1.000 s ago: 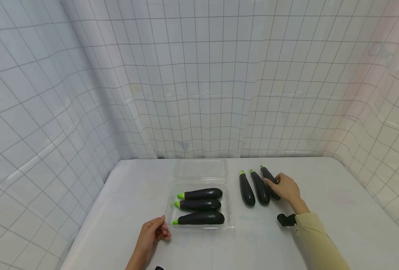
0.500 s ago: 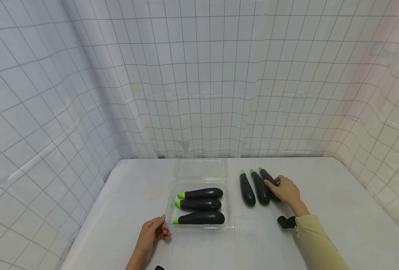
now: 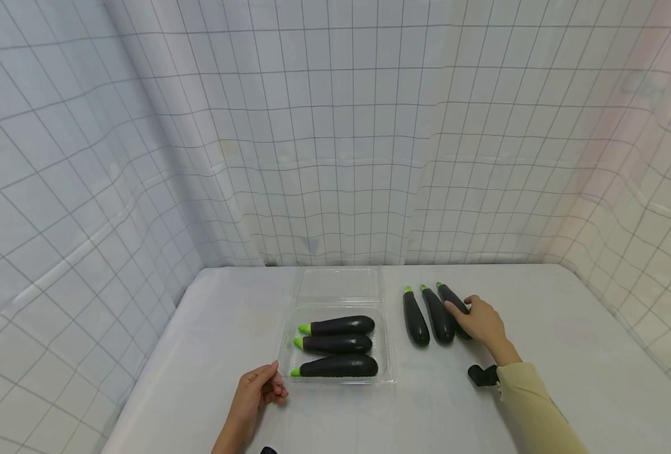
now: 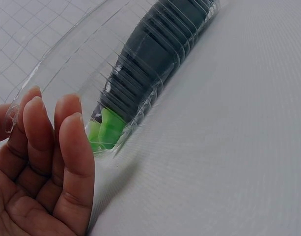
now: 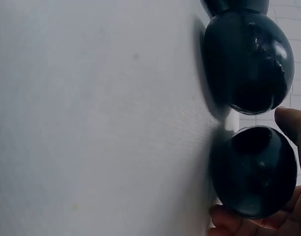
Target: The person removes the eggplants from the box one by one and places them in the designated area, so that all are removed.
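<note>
I'd have the right hand (image 3: 480, 323), fingers clamped round the far-right eggplant (image 5: 254, 173), lift it clear of its neighbour (image 3: 439, 317) while the left hand (image 3: 256, 388) pinches the clear box (image 3: 385, 353).

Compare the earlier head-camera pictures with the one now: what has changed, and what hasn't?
The rightmost loose eggplant has shifted slightly toward the person, and the right hand, already at it before, has moved with it. Unchanged: the left hand at the near left corner of the clear container, the three eggplants inside, and the other two loose eggplants.
</note>
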`<state>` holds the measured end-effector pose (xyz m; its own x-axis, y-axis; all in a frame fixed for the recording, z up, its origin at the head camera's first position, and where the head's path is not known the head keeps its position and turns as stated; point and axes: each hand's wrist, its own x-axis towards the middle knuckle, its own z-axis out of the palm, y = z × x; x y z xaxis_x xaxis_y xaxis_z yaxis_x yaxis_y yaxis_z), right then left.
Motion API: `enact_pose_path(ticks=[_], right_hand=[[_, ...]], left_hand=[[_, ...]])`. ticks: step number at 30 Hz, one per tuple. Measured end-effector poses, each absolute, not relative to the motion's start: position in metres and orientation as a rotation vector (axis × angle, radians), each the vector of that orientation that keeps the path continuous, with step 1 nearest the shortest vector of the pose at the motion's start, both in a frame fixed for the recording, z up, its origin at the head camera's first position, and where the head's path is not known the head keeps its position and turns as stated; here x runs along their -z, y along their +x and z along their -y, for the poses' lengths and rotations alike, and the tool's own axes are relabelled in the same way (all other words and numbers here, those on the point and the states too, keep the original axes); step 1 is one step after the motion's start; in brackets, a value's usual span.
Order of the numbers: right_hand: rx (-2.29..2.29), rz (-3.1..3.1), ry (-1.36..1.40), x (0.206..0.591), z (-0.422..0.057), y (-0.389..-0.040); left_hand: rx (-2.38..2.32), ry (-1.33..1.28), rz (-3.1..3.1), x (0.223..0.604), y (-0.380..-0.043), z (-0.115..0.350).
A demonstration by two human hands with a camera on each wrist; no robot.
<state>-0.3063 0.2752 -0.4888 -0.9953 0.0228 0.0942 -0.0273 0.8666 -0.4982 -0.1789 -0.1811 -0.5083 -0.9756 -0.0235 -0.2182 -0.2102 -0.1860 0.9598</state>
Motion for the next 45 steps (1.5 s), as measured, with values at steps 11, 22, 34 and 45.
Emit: enact_pose_path(ticks=[11,22,34,45], right_hand=[[-0.703,2.964,0.0,0.488,-0.2748,-0.3076],[-0.687,2.957,0.002,0.4859,-0.2718,-0.3074],[-0.668,2.985,-0.041,0.4828,-0.2698,-0.3039],[-0.626,3.02,-0.077,0.4838,-0.2707,-0.3035]], left_hand=[[-2.308,-0.317,-1.934,0.5066,-0.1804,0.1814],[-2.31,-0.304,-1.944,0.5082,-0.1807,0.1825],[-2.309,-0.291,-1.924,0.5085,-0.1823,0.1835],[-2.318,-0.293,-1.922,0.51,-0.1806,0.182]])
